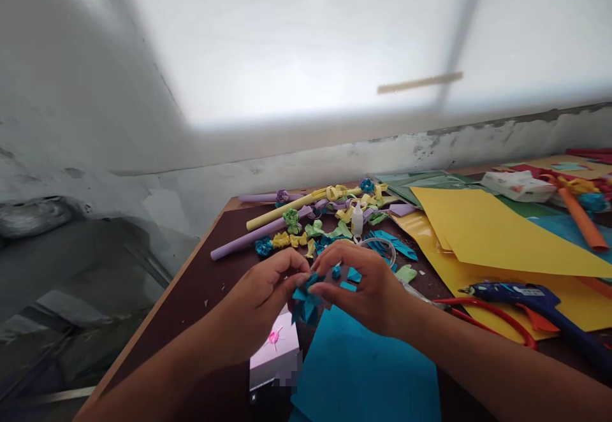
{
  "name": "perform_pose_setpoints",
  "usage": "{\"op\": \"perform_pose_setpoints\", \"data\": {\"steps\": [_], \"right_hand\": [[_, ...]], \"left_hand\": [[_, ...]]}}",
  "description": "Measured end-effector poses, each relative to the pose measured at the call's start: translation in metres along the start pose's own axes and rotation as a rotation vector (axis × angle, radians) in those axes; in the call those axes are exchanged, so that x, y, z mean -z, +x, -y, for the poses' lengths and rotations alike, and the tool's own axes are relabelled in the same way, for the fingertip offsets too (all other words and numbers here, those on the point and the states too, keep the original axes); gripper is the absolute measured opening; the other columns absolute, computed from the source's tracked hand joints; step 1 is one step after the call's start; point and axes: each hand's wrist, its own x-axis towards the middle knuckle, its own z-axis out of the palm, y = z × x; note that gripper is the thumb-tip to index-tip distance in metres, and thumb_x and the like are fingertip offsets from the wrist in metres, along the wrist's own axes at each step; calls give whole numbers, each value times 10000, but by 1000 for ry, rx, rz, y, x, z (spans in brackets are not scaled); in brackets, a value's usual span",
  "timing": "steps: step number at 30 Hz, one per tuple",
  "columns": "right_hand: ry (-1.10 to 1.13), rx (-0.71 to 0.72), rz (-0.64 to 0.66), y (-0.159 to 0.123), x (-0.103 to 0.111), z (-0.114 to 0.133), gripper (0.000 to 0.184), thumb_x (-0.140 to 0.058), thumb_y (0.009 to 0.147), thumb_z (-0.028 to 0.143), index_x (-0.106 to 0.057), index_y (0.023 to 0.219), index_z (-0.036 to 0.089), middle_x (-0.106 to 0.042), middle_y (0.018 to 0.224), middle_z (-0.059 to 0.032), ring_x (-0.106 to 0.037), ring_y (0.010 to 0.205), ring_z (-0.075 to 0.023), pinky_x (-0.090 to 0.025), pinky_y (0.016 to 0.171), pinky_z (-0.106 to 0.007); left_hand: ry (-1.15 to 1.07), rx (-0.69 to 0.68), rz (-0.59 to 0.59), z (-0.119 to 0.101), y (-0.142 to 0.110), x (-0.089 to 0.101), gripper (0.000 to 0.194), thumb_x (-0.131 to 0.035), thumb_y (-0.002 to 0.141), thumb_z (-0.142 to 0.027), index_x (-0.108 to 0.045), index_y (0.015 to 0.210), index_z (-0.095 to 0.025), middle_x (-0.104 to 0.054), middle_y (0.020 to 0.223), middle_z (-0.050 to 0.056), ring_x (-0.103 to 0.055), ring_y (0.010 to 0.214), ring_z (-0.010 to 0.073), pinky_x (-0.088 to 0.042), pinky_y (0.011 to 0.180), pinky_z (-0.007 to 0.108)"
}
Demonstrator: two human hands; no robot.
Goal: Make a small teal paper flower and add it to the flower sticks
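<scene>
Both hands meet over the table around a teal folded paper flower [306, 306] with pointed, petal-like flaps. My left hand [261, 298] is closed, pinching the flower's upper edge between thumb and fingertips. From the other side my right hand [366, 288] grips it with thumb and bent fingers. Below the hands lies a teal paper sheet [370, 371]. A lit screen [282, 359] with a pink flower picture is partly hidden behind the left hand and the paper flower. Small teal paper pieces [354, 275] lie just beyond the right fingers.
Rolled paper tubes [258, 232], paper flowers [291, 219] and a small white glue bottle [357, 220] lie at the back. Red-handled scissors [497, 310], a blue glue gun [519, 294] and yellow sheets [507, 231] are at right. A wall [287, 167] stands behind.
</scene>
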Motion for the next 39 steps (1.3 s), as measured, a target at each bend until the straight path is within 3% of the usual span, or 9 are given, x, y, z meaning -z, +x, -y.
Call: {"op": "perform_pose_setpoints", "data": {"steps": [5, 10, 16, 25, 29, 33, 36, 39], "right_hand": [[27, -19, -14, 0, -2, -7, 176, -831, 842, 303, -694, 922, 226, -698, 882, -11, -653, 819, -161, -503, 687, -287], [-2, -51, 98, -1, -1, -7, 198, -812, 865, 340, -665, 954, 242, -702, 943, -6, -650, 848, -161, -516, 728, -295], [-164, 67, 227, -1, 3, -2, 139, -696, 967, 300, -661, 1093, 254, -684, 1102, -41, -644, 1018, -185, -514, 889, -338], [-336, 49, 168, -3, -1, -8, 103, -705, 958, 265, -663, 1051, 261, -691, 1092, -28, -629, 998, -196, -495, 856, -347], [-427, -69, 253, -3, -1, -4, 124, -713, 950, 275, -602, 995, 246, -676, 1046, -28, -609, 984, -217, -471, 822, -350], [-543, -39, 336, -1, 2, -6, 179, -685, 967, 263, -575, 1105, 235, -681, 1064, -43, -600, 976, -237, -442, 822, -372], [-496, -3, 343, -1, 4, -9, 166, -663, 983, 268, -590, 1131, 247, -700, 1057, -28, -608, 957, -222, -439, 823, -365], [-333, 6, 275, -1, 3, -10, 114, -711, 953, 277, -634, 1033, 252, -714, 1020, -2, -622, 936, -191, -460, 826, -338]], "left_hand": [[-134, 41, 34, 5, 0, -4, 285, -463, 1052, -437, -592, 939, -209, -540, 852, 4, -511, 761, 158, -450, 688, 307], [-161, 60, 61, 9, -4, -3, 277, -461, 1056, -425, -591, 932, -214, -512, 836, -14, -490, 741, 142, -440, 676, 283], [-141, 84, 70, 17, -4, -9, 281, -439, 1064, -425, -587, 943, -219, -549, 847, -21, -532, 738, 137, -468, 678, 282], [-69, 89, -105, 29, 1, -18, 310, -447, 1047, -483, -600, 943, -233, -615, 840, -13, -593, 753, 166, -484, 656, 300], [48, 82, -112, 29, 0, -20, 297, -444, 1046, -457, -601, 932, -233, -608, 786, -14, -557, 704, 169, -432, 620, 299], [209, 35, -171, 28, -1, -23, 253, -445, 1045, -399, -599, 947, -225, -616, 818, -9, -542, 720, 169, -409, 639, 298], [208, 4, -189, 25, -1, -22, 257, -439, 1047, -396, -604, 951, -225, -627, 843, -8, -546, 738, 167, -420, 669, 300], [148, 23, -198, 21, -2, -20, 267, -465, 1039, -421, -624, 946, -227, -629, 833, -7, -548, 750, 169, -431, 679, 302]]}}
